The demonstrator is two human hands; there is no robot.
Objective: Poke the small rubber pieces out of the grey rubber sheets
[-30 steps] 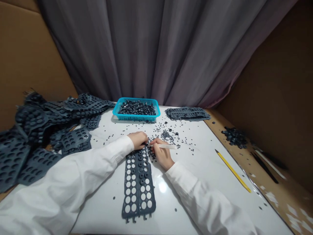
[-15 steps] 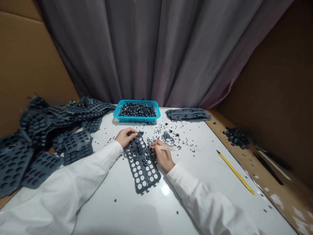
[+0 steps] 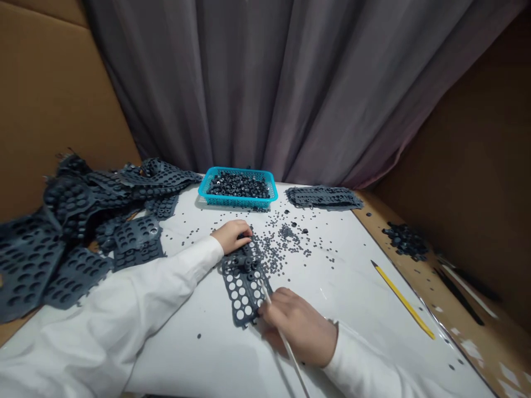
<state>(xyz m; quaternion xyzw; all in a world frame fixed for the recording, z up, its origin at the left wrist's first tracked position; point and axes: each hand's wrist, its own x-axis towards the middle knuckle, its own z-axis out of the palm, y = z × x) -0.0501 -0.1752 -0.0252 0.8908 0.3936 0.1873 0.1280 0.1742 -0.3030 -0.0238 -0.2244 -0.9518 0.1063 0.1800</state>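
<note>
A dark grey rubber sheet with rows of round holes lies on the white tabletop, white showing through its lower holes. My left hand is closed on the sheet's far end, its fingertips partly hidden. Small dark rubber rings stand along the sheet's upper half. Over the near right corner, my right hand grips a thin white stick, whose tip reaches the holes on the sheet's right side. Many tiny dark discs are scattered beyond the sheet.
A blue basket full of small dark rubber pieces stands at the back. Perforated rubber sheets are heaped at left; a flat stack lies back right. A yellow cutter or pencil-like tool and a dark pile are at right.
My right hand has moved from the sheet's upper right side toward its near end, and the stick now points away from me. The sheet's far end appears more bent up under my left hand.
</note>
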